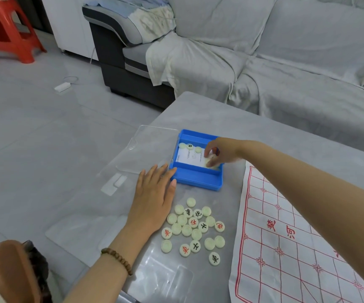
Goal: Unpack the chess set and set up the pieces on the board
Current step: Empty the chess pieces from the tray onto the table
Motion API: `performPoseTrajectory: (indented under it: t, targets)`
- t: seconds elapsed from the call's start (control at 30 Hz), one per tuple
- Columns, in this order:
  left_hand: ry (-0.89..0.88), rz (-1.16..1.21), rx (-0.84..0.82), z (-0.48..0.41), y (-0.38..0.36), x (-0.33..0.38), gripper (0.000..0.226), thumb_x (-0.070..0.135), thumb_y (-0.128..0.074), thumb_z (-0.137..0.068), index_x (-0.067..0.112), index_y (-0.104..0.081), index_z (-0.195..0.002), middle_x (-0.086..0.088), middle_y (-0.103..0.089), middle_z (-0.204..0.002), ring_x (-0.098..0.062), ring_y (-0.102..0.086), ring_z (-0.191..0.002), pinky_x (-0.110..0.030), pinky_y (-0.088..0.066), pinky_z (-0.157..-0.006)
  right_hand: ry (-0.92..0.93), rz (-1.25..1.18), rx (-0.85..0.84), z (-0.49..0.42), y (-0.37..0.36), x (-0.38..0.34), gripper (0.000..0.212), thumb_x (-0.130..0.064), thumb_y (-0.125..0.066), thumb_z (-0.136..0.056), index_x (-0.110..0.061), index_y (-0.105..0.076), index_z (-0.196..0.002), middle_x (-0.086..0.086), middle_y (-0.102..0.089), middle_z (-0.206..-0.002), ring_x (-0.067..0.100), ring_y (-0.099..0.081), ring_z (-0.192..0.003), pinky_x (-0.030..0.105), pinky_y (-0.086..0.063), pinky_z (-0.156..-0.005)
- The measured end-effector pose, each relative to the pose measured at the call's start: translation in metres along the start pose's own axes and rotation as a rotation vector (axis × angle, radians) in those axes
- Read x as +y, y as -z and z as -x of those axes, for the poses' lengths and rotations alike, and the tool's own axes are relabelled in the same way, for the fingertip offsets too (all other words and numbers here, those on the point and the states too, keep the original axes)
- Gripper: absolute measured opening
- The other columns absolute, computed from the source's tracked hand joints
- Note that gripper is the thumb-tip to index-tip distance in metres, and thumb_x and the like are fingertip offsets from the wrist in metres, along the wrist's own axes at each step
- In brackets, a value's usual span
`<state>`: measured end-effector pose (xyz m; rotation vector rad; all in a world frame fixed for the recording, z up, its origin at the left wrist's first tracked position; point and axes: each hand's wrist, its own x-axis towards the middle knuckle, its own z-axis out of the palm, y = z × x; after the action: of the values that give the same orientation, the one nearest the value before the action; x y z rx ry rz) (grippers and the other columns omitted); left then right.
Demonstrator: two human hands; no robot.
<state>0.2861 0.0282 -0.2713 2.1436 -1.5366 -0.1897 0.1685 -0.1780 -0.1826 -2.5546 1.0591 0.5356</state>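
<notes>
Bottom right of the frame, the cloth board lies spread on the grey table, red grid up. Lower centre, 20-odd pale round pieces sit in a loose cluster, some showing red or black characters, others blank. Left hand, bead bracelet on the wrist, lies flat w/ fingers straight, tips touching the near-left corner of the blue box. Right hand reaches into the box's right end, fingers curled round a few pieces there, blurred. Three more lie at its far-left end by a white sheet. Clear lid just left of the box. Beyond: covered sofa top right, red stool upper left.
</notes>
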Motion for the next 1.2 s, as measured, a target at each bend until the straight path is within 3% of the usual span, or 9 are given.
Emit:
performPoseTrajectory:
  t: [0.1,0.4,0.53,0.63,0.77,0.83,0.97,1.1,1.2]
  targets:
    - [0.000,-0.001,0.006,-0.001,0.000,0.001,0.076,0.056,0.010,-0.082,0.031,-0.025,-0.145,0.010,-0.018,-0.155,-0.007,-0.004,-0.143,-0.026,0.012,-0.114,-0.012,-0.032,-0.055,0.000,0.003,0.002,0.036,-0.040,-0.066,-0.083,-0.023,-0.060,-0.114,-0.004,-0.052,-0.109,0.017,-0.051,-0.101,0.032,-0.043,-0.096]
    - [-0.004,0.006,0.031,-0.001,-0.001,0.000,0.084,0.065,0.015,-0.081,0.031,-0.031,-0.142,0.009,-0.023,-0.153,-0.008,-0.009,-0.142,-0.022,0.013,-0.112,0.039,-0.251,-0.054,-0.007,0.003,0.012,0.023,-0.026,-0.072,-0.080,-0.026,-0.068,-0.102,-0.006,-0.061,-0.108,0.013,-0.056,-0.102,0.030,-0.044,-0.097]
    - [0.005,-0.006,0.026,-0.002,0.000,0.002,0.077,0.058,0.009,-0.082,0.031,-0.030,-0.143,0.010,-0.022,-0.153,-0.007,-0.008,-0.143,-0.023,0.013,-0.112,0.074,-0.332,0.018,-0.006,-0.004,0.017,0.016,-0.020,-0.072,-0.080,-0.023,-0.068,-0.095,-0.003,-0.065,-0.103,0.014,-0.060,-0.097,0.025,-0.049,-0.086]
    - [0.007,-0.002,0.029,-0.002,0.001,0.002,0.077,0.057,0.009,-0.081,0.031,-0.031,-0.143,0.010,-0.022,-0.153,-0.007,-0.008,-0.143,-0.022,0.013,-0.111,0.104,-0.427,0.227,0.001,-0.005,0.017,0.012,-0.019,-0.071,-0.081,-0.017,-0.068,-0.092,0.001,-0.068,-0.099,0.013,-0.061,-0.089,0.017,-0.048,-0.076]
    - [0.005,0.003,0.025,-0.001,0.000,0.003,0.077,0.057,0.008,-0.082,0.031,-0.031,-0.143,0.009,-0.022,-0.153,-0.007,-0.008,-0.143,-0.023,0.013,-0.112,0.112,-0.678,0.579,0.043,-0.018,0.009,0.015,-0.023,-0.072,-0.081,-0.012,-0.068,-0.090,-0.002,-0.070,-0.085,0.008,-0.063,-0.075,0.017,-0.051,-0.071]
    - [0.007,0.000,0.028,-0.002,0.000,0.003,0.077,0.057,0.007,-0.082,0.030,-0.031,-0.143,0.009,-0.023,-0.153,-0.007,-0.009,-0.143,-0.024,0.012,-0.112,0.130,-0.801,0.531,0.073,-0.036,0.005,0.015,-0.021,-0.073,-0.079,-0.011,-0.068,-0.088,-0.003,-0.069,-0.079,0.007,-0.064,-0.066,0.013,-0.050,-0.065]
    - [-0.002,-0.011,0.034,-0.001,0.000,0.001,0.075,0.056,0.006,-0.083,0.029,-0.033,-0.142,0.008,-0.025,-0.152,-0.009,-0.012,-0.142,-0.026,0.009,-0.114,0.110,-0.735,0.271,0.112,-0.078,0.004,0.012,-0.024,-0.074,-0.076,-0.017,-0.069,-0.085,-0.003,-0.070,-0.077,0.010,-0.066,-0.065,0.014,-0.051,-0.067]
    - [-0.001,-0.018,0.031,0.001,-0.002,0.000,0.076,0.057,0.006,-0.083,0.029,-0.033,-0.142,0.007,-0.026,-0.152,-0.009,-0.012,-0.142,-0.028,0.007,-0.115,0.045,-0.870,0.224,0.122,-0.099,0.006,0.012,-0.019,-0.073,-0.077,-0.015,-0.071,-0.088,0.002,-0.073,-0.078,0.014,-0.067,-0.068,0.020,-0.055,-0.070]
    - [0.002,-0.012,0.027,-0.001,-0.002,0.001,0.075,0.058,0.004,-0.084,0.029,-0.032,-0.142,0.008,-0.025,-0.152,-0.009,-0.011,-0.143,-0.028,0.006,-0.115,0.019,-0.808,0.266,0.121,-0.104,0.007,0.010,-0.027,-0.071,-0.080,-0.024,-0.072,-0.089,-0.007,-0.071,-0.088,0.013,-0.065,-0.077,0.023,-0.054,-0.075]
